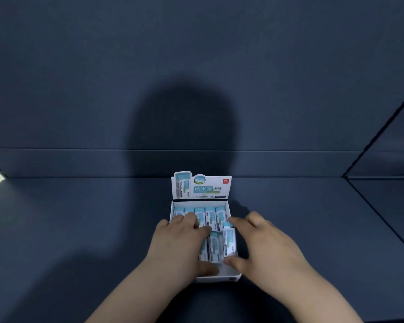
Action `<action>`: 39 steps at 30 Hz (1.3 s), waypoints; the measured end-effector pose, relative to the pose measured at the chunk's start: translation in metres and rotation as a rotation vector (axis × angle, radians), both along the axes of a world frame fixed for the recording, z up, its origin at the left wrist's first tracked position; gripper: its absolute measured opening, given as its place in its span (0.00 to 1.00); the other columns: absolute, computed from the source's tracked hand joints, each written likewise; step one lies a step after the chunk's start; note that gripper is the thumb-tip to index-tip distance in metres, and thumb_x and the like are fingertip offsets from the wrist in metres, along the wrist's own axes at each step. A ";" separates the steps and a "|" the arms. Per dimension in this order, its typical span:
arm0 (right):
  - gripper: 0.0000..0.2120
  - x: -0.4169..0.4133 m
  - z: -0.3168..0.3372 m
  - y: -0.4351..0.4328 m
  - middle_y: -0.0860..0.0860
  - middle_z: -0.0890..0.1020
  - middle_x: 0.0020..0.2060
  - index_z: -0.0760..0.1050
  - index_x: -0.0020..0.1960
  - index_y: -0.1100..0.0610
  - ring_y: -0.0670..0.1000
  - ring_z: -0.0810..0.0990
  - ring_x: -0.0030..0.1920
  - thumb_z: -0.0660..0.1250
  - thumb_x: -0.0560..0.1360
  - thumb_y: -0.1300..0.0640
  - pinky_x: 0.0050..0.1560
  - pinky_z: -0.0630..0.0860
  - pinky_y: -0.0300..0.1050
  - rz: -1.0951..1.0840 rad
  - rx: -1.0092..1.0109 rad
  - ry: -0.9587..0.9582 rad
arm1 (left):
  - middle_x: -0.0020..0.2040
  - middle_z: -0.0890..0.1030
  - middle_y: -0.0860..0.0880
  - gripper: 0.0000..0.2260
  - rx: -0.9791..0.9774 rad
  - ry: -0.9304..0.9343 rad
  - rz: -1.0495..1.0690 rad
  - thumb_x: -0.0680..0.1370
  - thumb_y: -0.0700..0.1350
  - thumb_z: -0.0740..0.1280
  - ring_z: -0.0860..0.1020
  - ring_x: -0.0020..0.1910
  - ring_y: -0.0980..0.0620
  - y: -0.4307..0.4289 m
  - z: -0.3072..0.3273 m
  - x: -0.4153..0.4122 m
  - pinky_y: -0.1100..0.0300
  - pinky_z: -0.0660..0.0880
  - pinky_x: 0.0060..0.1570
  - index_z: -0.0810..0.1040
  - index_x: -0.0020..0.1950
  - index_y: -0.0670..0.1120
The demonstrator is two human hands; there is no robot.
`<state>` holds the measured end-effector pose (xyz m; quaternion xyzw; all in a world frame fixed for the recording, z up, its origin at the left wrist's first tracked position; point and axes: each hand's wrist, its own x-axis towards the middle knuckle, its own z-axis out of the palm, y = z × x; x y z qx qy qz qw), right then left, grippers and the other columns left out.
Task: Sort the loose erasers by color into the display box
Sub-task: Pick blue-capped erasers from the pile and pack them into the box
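You can read "纳米净" in large characters on the upright flap of the display box (201,187), with a red "deli" logo at its top right corner. The eraser (229,243) at the right shows "deli" on its white end. The smaller print is blurred.
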<state>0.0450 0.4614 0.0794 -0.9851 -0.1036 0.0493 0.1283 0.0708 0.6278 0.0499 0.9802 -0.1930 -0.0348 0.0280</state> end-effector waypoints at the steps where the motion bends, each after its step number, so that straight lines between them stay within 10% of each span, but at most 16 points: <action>1: 0.34 0.001 0.001 0.001 0.44 0.65 0.60 0.54 0.74 0.42 0.46 0.66 0.64 0.64 0.73 0.40 0.58 0.71 0.42 0.004 -0.013 0.008 | 0.61 0.65 0.54 0.34 -0.008 0.001 -0.001 0.68 0.68 0.63 0.65 0.62 0.53 0.000 0.000 0.000 0.56 0.60 0.57 0.61 0.72 0.59; 16: 0.20 0.013 0.001 0.020 0.50 0.67 0.57 0.69 0.65 0.51 0.53 0.69 0.59 0.65 0.73 0.51 0.48 0.68 0.43 0.020 -0.234 0.122 | 0.58 0.67 0.54 0.25 -0.045 -0.022 -0.004 0.72 0.63 0.62 0.67 0.60 0.52 0.001 0.001 -0.002 0.56 0.60 0.54 0.66 0.68 0.60; 39: 0.20 0.003 0.002 0.015 0.48 0.68 0.59 0.67 0.66 0.48 0.52 0.71 0.60 0.62 0.76 0.45 0.49 0.72 0.44 -0.030 -0.149 0.016 | 0.56 0.70 0.57 0.22 -0.063 -0.146 0.152 0.74 0.62 0.63 0.71 0.57 0.55 0.037 0.015 -0.009 0.59 0.63 0.51 0.68 0.68 0.62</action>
